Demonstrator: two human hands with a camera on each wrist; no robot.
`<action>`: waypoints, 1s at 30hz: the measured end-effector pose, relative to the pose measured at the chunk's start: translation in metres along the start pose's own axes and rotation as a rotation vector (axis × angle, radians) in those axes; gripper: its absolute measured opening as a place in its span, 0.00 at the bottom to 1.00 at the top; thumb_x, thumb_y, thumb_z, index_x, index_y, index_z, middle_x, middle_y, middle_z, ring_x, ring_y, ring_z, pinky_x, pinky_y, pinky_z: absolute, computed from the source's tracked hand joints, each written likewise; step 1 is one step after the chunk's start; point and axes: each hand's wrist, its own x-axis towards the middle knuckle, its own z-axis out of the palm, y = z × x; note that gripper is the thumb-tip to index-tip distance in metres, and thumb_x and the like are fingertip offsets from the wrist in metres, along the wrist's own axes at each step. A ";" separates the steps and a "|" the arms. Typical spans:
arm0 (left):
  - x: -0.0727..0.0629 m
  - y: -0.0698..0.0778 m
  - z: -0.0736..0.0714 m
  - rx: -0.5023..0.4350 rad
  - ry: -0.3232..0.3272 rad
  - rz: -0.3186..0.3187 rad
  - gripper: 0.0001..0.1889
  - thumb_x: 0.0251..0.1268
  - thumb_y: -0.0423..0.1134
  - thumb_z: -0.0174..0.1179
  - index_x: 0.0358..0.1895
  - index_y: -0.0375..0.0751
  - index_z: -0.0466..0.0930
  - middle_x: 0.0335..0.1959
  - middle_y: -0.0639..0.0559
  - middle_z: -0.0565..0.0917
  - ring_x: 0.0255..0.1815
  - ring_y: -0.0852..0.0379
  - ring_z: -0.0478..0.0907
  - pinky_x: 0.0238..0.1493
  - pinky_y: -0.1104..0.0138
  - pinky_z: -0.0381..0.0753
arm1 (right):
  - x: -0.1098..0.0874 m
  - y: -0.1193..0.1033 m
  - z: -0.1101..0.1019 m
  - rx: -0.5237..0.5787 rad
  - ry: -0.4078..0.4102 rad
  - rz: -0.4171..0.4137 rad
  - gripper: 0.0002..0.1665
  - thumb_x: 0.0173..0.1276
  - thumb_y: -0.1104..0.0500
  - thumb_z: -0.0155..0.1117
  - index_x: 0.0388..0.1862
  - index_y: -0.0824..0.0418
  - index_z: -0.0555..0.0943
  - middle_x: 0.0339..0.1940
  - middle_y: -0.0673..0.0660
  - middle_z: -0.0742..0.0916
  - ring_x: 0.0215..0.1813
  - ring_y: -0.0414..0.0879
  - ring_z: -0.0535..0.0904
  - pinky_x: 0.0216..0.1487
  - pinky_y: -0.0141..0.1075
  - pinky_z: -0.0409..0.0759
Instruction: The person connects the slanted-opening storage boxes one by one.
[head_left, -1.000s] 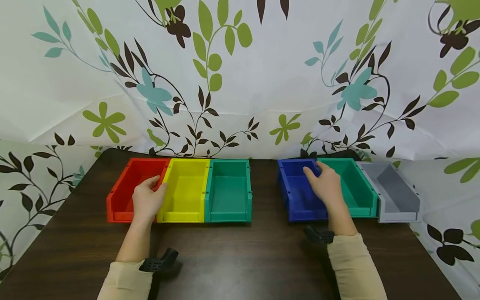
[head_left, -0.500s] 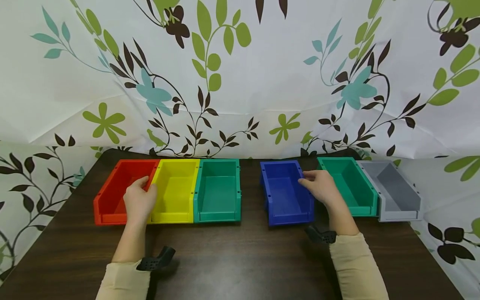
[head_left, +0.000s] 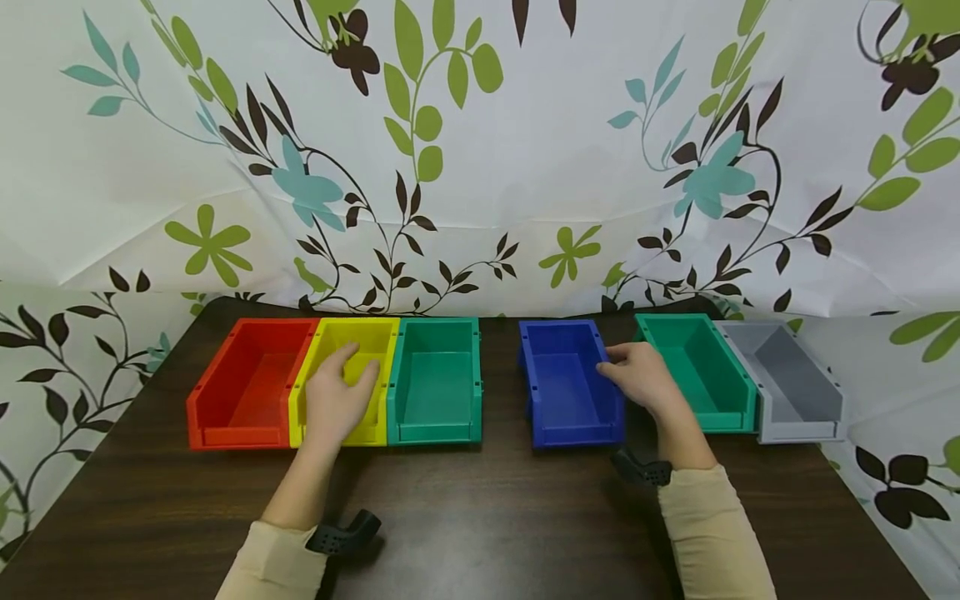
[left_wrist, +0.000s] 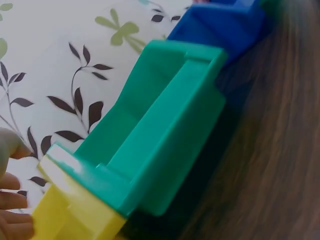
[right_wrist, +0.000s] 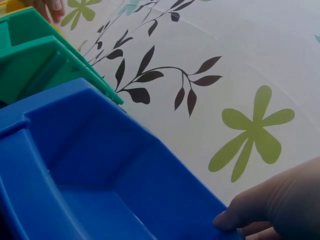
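My right hand (head_left: 641, 377) pinches the right wall of a blue storage bin (head_left: 564, 354). In the right wrist view the thumb (right_wrist: 231, 216) lies on the inner side of that wall, other fingers outside it. My left hand (head_left: 335, 400) hovers over a yellow bin (head_left: 375, 333), thumb and fingers apart with nothing between them. A red bin (head_left: 251, 367) stands left of the yellow one, a green bin (head_left: 438, 375) right of it, the three side by side. In the left wrist view, loosely bent fingers (left_wrist: 15, 200) show beside the yellow bin's edge.
Right of the blue bin stand a second green bin (head_left: 697, 367) and a grey bin (head_left: 783, 379), side by side. Gaps part the blue bin from both groups. All rest on a dark wooden table (head_left: 480, 525) before a leaf-patterned cloth (head_left: 495, 192).
The blue bin moved left with my right hand, away from the second green bin. The red, yellow and green row shifted slightly left. My left hand then left the red-yellow walls, moving right over the yellow bin.
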 end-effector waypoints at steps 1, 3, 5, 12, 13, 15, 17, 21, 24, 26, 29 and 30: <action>-0.001 0.000 0.002 -0.031 -0.058 -0.038 0.27 0.66 0.45 0.56 0.63 0.31 0.70 0.64 0.36 0.72 0.64 0.38 0.70 0.63 0.48 0.71 | 0.000 0.000 0.001 0.004 0.004 0.004 0.26 0.67 0.59 0.57 0.58 0.75 0.74 0.49 0.71 0.84 0.44 0.55 0.83 0.40 0.43 0.83; -0.001 0.000 0.005 -0.089 -0.160 -0.108 0.30 0.67 0.49 0.55 0.66 0.34 0.67 0.65 0.38 0.71 0.65 0.41 0.69 0.63 0.51 0.72 | 0.001 0.000 0.003 0.011 0.008 0.011 0.26 0.68 0.59 0.57 0.58 0.75 0.74 0.49 0.71 0.84 0.45 0.55 0.83 0.40 0.43 0.83; -0.002 0.000 0.009 -0.135 -0.234 -0.155 0.32 0.67 0.52 0.55 0.67 0.35 0.65 0.66 0.39 0.71 0.67 0.43 0.68 0.64 0.53 0.71 | 0.002 0.000 0.004 0.012 0.014 0.015 0.26 0.68 0.58 0.57 0.59 0.75 0.74 0.49 0.71 0.84 0.46 0.55 0.83 0.40 0.43 0.83; -0.002 0.000 0.018 -0.206 -0.280 -0.193 0.32 0.65 0.47 0.58 0.69 0.35 0.63 0.67 0.39 0.70 0.66 0.42 0.69 0.62 0.53 0.72 | 0.005 -0.001 0.007 0.013 0.022 0.017 0.26 0.68 0.57 0.57 0.59 0.74 0.74 0.47 0.70 0.85 0.41 0.51 0.84 0.32 0.35 0.80; -0.002 0.000 0.019 -0.203 -0.282 -0.197 0.32 0.66 0.46 0.58 0.69 0.35 0.63 0.67 0.39 0.69 0.66 0.42 0.69 0.62 0.53 0.72 | 0.005 -0.001 0.007 0.016 0.024 0.016 0.26 0.68 0.57 0.57 0.59 0.74 0.74 0.47 0.70 0.85 0.40 0.50 0.83 0.31 0.34 0.79; -0.001 0.000 0.019 -0.200 -0.287 -0.202 0.31 0.66 0.45 0.57 0.69 0.35 0.62 0.68 0.39 0.68 0.66 0.41 0.69 0.62 0.53 0.72 | 0.005 -0.001 0.008 0.020 0.031 0.013 0.26 0.68 0.57 0.57 0.59 0.74 0.74 0.46 0.70 0.85 0.38 0.49 0.83 0.30 0.33 0.78; -0.001 0.001 0.018 -0.200 -0.290 -0.205 0.31 0.67 0.44 0.57 0.69 0.35 0.62 0.68 0.39 0.68 0.67 0.41 0.68 0.62 0.53 0.72 | 0.006 -0.003 0.008 0.024 0.041 0.007 0.26 0.68 0.57 0.57 0.59 0.75 0.74 0.46 0.70 0.85 0.39 0.50 0.83 0.30 0.34 0.78; -0.001 0.000 0.018 -0.193 -0.287 -0.204 0.30 0.67 0.44 0.56 0.69 0.35 0.62 0.68 0.39 0.68 0.66 0.41 0.69 0.61 0.53 0.72 | 0.006 -0.006 0.009 0.041 0.054 -0.007 0.27 0.68 0.57 0.56 0.59 0.75 0.73 0.48 0.72 0.84 0.45 0.56 0.84 0.37 0.41 0.83; -0.002 0.000 0.019 -0.194 -0.283 -0.192 0.30 0.67 0.43 0.57 0.68 0.34 0.63 0.67 0.38 0.69 0.66 0.41 0.70 0.61 0.53 0.73 | 0.005 -0.008 0.009 0.072 0.060 -0.016 0.27 0.68 0.57 0.56 0.60 0.76 0.72 0.48 0.72 0.84 0.48 0.59 0.84 0.41 0.45 0.84; -0.002 0.000 0.020 -0.200 -0.281 -0.187 0.30 0.67 0.43 0.57 0.68 0.34 0.63 0.67 0.38 0.70 0.65 0.41 0.70 0.61 0.53 0.73 | 0.005 -0.010 0.009 0.093 0.068 -0.028 0.27 0.68 0.58 0.56 0.60 0.76 0.72 0.47 0.73 0.84 0.47 0.59 0.84 0.41 0.45 0.84; -0.002 -0.001 0.020 -0.210 -0.274 -0.182 0.30 0.67 0.43 0.57 0.68 0.34 0.64 0.66 0.38 0.70 0.65 0.40 0.70 0.61 0.52 0.72 | 0.006 -0.014 0.010 0.117 0.087 -0.062 0.27 0.68 0.58 0.56 0.59 0.76 0.73 0.46 0.73 0.84 0.44 0.59 0.85 0.40 0.45 0.84; -0.002 -0.001 0.020 -0.213 -0.272 -0.183 0.29 0.67 0.43 0.57 0.68 0.34 0.64 0.66 0.38 0.70 0.65 0.40 0.70 0.61 0.52 0.72 | 0.006 -0.016 0.010 0.122 0.094 -0.074 0.26 0.68 0.58 0.56 0.59 0.76 0.73 0.45 0.72 0.85 0.44 0.59 0.85 0.40 0.45 0.85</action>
